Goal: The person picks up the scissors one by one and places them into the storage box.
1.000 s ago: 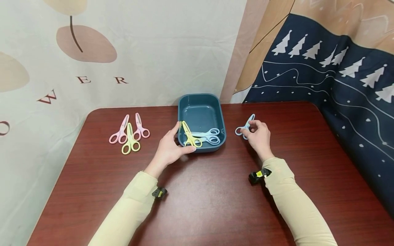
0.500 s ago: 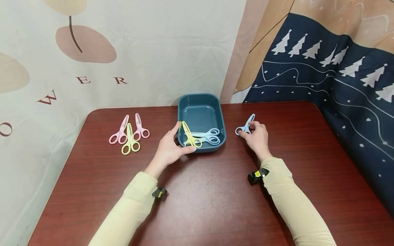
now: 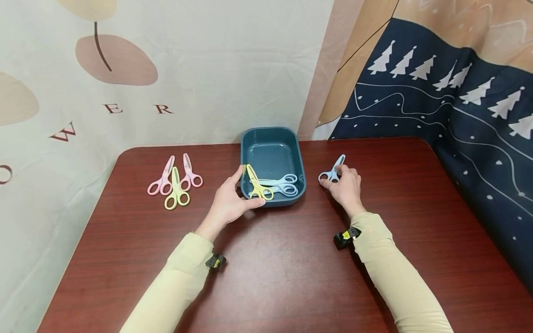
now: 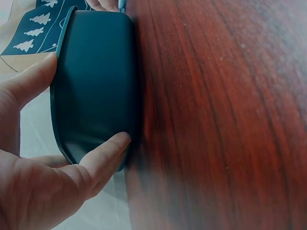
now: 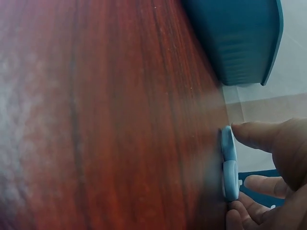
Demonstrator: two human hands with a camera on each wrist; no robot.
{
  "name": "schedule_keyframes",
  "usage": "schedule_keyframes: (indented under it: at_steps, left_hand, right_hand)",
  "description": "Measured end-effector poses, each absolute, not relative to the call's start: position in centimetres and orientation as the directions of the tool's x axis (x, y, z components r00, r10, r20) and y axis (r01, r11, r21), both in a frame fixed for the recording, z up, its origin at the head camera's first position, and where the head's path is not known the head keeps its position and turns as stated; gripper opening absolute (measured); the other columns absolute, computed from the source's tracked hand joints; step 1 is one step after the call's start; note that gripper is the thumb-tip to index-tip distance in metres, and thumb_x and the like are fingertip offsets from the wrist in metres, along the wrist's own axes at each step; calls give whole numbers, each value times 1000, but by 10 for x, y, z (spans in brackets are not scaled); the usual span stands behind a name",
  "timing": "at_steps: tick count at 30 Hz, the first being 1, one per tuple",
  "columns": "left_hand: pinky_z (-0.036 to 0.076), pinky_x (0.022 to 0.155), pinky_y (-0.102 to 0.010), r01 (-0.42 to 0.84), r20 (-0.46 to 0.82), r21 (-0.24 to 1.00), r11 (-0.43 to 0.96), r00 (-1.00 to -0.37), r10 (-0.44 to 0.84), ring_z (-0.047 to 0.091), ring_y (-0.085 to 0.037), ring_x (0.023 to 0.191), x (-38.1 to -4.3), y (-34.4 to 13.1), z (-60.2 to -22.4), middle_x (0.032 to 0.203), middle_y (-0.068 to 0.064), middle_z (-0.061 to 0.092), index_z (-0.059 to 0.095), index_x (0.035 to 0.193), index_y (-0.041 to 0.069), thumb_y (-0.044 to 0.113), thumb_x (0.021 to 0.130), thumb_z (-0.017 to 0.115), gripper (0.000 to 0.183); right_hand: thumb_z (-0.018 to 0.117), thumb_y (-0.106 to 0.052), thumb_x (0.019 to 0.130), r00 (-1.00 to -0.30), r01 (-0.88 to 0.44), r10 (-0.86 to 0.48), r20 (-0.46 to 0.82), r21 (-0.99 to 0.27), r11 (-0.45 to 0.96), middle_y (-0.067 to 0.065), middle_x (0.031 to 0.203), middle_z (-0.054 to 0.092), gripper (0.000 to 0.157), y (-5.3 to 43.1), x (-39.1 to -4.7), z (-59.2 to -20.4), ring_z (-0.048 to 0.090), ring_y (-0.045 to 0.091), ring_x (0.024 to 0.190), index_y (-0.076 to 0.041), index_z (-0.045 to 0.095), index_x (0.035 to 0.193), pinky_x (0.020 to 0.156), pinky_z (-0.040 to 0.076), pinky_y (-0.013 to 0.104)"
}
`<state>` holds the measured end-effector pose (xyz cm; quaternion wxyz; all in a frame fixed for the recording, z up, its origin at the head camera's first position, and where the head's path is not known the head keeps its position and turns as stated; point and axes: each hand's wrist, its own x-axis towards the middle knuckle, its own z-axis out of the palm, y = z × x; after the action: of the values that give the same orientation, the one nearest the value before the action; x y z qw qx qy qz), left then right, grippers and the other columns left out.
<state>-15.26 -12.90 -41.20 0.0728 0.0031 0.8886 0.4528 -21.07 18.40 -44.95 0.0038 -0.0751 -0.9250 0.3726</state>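
Observation:
My left hand (image 3: 228,199) spans the near-left corner of a dark teal plastic bin (image 3: 272,132). Its thumb touches the front wall and rim; its straight fingers rest along the left side, as the left wrist view shows. Inside the bin lie yellow scissors (image 3: 254,178) and blue scissors (image 3: 287,189), more than one pair. To the bin's right, my right hand (image 3: 347,187) pinches the handles of another pair of blue scissors (image 3: 338,162), flat on the table with the blade pointing away. In the right wrist view, thumb and fingers sit at either side of the handle loops (image 5: 230,179).
Two pink scissors (image 3: 155,187) (image 3: 195,179) and one yellow-green pair (image 3: 176,196) lie on the left of the brown wooden table (image 3: 283,277). Behind the far edge hangs a pale cloth (image 3: 229,69); a navy cloth with white trees (image 3: 416,111) hangs at the right.
My right hand has shifted slightly left over the blue scissors' handles, its thumb moving to the left loop. The left hand, bin and other scissors have stayed put.

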Motion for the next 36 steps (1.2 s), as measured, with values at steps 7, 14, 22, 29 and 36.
schedule_keyframes:
  at_steps: [7,14,22,29,36]
  left_hand:
    - [46,110,-47,-56,-121,802,595,-990,69,58,-31,129,-153,-129,-413,147,-22,51,23,165,10,32,77,92,115]
    - [46,110,-47,-53,-119,801,596,-990,72,58,-31,130,-153,-129,-412,147,-22,51,23,165,10,32,77,92,115]
    - [45,110,-47,-59,-125,803,593,-990,70,58,-31,130,-152,-129,-412,148,-22,50,23,165,10,31,76,93,115]
    - [47,109,-47,-53,-119,808,586,-990,74,58,-31,128,-152,-129,-413,147,-22,50,24,165,10,31,76,93,114]
    - [46,110,-46,-52,-118,806,590,-990,75,58,-31,129,-152,-129,-413,148,-22,50,24,165,9,31,76,93,114]
  right_hand:
    - [78,-19,91,-991,124,124,-48,-669,732,29,132,56,62,186,-211,-449,40,44,126,5,52,142,103,36,54]
    - [77,-24,93,-991,133,121,-65,-674,727,29,133,55,61,187,-211,-448,39,44,125,5,53,142,101,39,54]
    - [77,-24,93,-987,153,143,-69,-658,737,28,130,55,60,185,-213,-448,40,44,123,5,55,139,99,40,54]
    - [77,-20,92,-985,174,144,-99,-639,750,28,129,56,59,187,-213,-442,42,44,124,6,54,140,100,39,54]
    - [79,-17,89,-987,158,117,-106,-611,776,31,121,61,60,191,-215,-441,47,45,120,10,55,137,104,37,55]
